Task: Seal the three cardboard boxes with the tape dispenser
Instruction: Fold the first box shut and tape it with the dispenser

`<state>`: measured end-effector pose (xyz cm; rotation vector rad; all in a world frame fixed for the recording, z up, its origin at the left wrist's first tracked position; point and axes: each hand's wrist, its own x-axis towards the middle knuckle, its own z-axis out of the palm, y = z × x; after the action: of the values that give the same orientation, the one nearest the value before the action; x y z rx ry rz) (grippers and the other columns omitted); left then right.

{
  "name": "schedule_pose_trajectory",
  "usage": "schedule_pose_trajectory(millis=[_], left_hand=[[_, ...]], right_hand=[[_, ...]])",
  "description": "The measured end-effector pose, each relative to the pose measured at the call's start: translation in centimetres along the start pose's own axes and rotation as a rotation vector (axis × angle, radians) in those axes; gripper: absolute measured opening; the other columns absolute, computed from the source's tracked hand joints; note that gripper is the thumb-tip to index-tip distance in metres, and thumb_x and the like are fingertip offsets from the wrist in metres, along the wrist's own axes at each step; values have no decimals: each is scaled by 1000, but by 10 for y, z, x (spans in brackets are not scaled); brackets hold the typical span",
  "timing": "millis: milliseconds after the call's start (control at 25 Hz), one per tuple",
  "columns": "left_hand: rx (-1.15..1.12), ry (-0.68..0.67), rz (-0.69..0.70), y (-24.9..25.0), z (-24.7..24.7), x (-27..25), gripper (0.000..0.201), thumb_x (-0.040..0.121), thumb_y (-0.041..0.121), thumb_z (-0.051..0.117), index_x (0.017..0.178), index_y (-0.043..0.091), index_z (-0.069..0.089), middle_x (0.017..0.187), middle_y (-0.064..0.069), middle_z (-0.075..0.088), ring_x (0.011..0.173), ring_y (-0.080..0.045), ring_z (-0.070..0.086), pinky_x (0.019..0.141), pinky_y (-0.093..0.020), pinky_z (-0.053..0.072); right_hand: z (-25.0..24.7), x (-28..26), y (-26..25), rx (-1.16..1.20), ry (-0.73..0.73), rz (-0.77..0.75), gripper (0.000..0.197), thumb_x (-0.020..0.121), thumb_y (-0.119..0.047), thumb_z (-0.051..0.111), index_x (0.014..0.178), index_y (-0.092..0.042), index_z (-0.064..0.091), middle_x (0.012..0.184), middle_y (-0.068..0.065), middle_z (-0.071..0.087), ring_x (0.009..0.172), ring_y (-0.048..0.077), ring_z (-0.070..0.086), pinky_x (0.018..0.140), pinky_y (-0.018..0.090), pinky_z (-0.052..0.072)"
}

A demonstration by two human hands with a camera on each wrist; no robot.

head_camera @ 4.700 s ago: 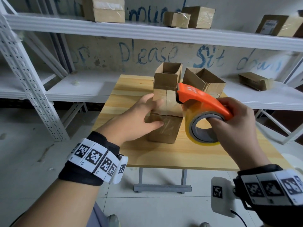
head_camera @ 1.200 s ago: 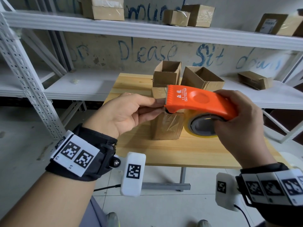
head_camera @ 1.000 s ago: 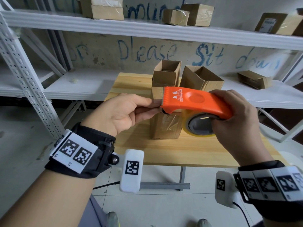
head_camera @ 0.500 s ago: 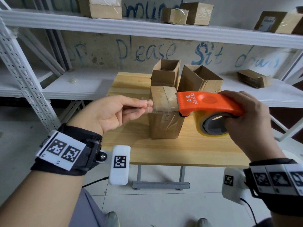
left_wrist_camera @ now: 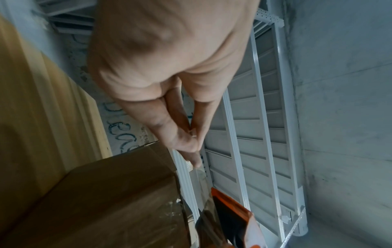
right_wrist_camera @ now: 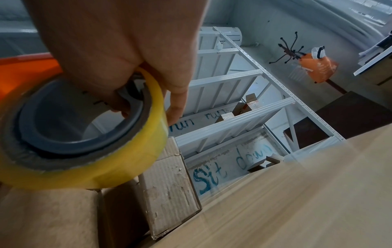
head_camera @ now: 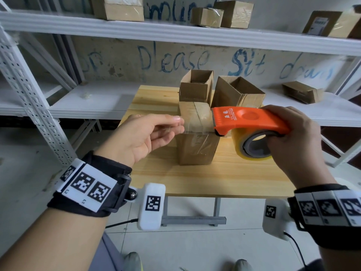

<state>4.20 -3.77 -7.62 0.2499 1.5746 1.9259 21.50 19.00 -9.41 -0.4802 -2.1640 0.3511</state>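
- The orange tape dispenser (head_camera: 248, 120) is held above the wooden table (head_camera: 214, 178), its serrated front edge beside the top right edge of the nearest cardboard box (head_camera: 196, 137). Its yellow tape roll (head_camera: 254, 147) hangs just above the tabletop.
- Your right hand (head_camera: 295, 141) grasps the dispenser. The head view shows the fingers over the orange body; only the right wrist view shows fingers (right_wrist_camera: 118, 102) hooked inside the roll's grey core (right_wrist_camera: 70, 120).
- Your left hand (head_camera: 144, 135) pinches the free end of a clear tape strip (head_camera: 195, 126) between thumb and fingertips, level with the box's top left edge. The strip spans the box top to the dispenser.
- The left wrist view shows the pinch from behind the hand (left_wrist_camera: 169, 67) and the strip running to the dispenser's orange nose (left_wrist_camera: 231, 216); this view is motion-blurred.
- The nearest box stands upright, flaps closed, with wrinkled clear tape on its front face.
- Only the head view shows all three boxes: two open-topped boxes, left one (head_camera: 196, 87) and right one (head_camera: 237, 92), stand directly behind the nearest box.
- White metal shelving (head_camera: 175, 34) behind the table carries further cardboard boxes.
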Motion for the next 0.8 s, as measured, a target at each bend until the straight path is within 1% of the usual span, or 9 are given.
schedule_pose_trajectory(millis=[80, 160, 280, 400, 520, 600, 680, 720, 800], left_hand=[[3, 34, 18, -1, 0, 1, 18, 82, 3, 76, 99, -4, 75, 95, -14, 79, 76, -13, 77, 57, -15, 58], [8, 69, 34, -4, 1, 0, 20, 81, 1, 77, 100, -6, 74, 92, -16, 79, 75, -16, 78, 56, -15, 58], [15, 120, 48, -9, 3, 1, 23, 80, -2, 79, 100, -9, 71, 88, -20, 78, 76, -21, 78, 55, -17, 58], [34, 144, 33, -13, 3, 4, 20, 81, -3, 78, 98, -9, 69, 87, -20, 78, 77, -23, 79, 55, -18, 58], [39, 130, -3, -18, 3, 7, 15, 82, -4, 76, 97, -6, 70, 88, -17, 78, 77, -21, 78, 55, -18, 58], [16, 102, -44, -21, 2, 9, 16, 85, -3, 74, 100, -4, 70, 92, -15, 79, 78, -19, 78, 55, -19, 58], [-7, 64, -98, -21, 0, 10, 16, 89, 0, 70, 105, -2, 70, 96, -13, 79, 78, -16, 78, 56, -20, 59], [-18, 40, -128, -20, -1, 11, 14, 91, 1, 68, 104, 0, 69, 95, -12, 79, 76, -15, 77, 56, -20, 59], [-42, -5, -181, -20, -3, 10, 5, 95, 3, 63, 98, 2, 67, 86, -10, 78, 72, -14, 76, 53, -21, 59]], right_hand=[[1, 2, 0, -2, -9, -9, 63, 56, 17, 62, 110, -14, 71, 93, 2, 64, 84, 15, 56, 74, 9, 38], [3, 5, 2, -15, -21, -20, 64, 55, 16, 64, 111, -15, 72, 93, 1, 64, 83, 12, 55, 75, 1, 34], [4, 9, 4, -37, -35, -31, 64, 55, 15, 67, 111, -14, 72, 94, 4, 65, 82, 12, 53, 75, -2, 31], [6, 9, 5, -39, -37, -30, 64, 55, 16, 65, 112, -13, 72, 96, 5, 66, 83, 11, 53, 75, -3, 31], [9, 9, 6, -40, -36, -22, 62, 56, 16, 64, 111, -12, 72, 93, 1, 63, 82, 6, 50, 74, -5, 28], [12, 7, 5, -27, -32, -14, 61, 56, 16, 63, 110, -12, 72, 91, -2, 60, 80, 0, 46, 73, -6, 27], [12, 4, 3, -19, -30, -15, 61, 56, 18, 63, 109, -11, 72, 90, -3, 58, 80, -2, 44, 74, -6, 27], [12, 2, 2, -17, -30, -19, 61, 56, 18, 63, 110, -10, 72, 90, -3, 58, 81, -2, 43, 75, -6, 27], [12, 0, -1, -17, -31, -28, 60, 57, 19, 64, 110, -8, 71, 91, -3, 57, 81, -3, 42, 75, -7, 26]])
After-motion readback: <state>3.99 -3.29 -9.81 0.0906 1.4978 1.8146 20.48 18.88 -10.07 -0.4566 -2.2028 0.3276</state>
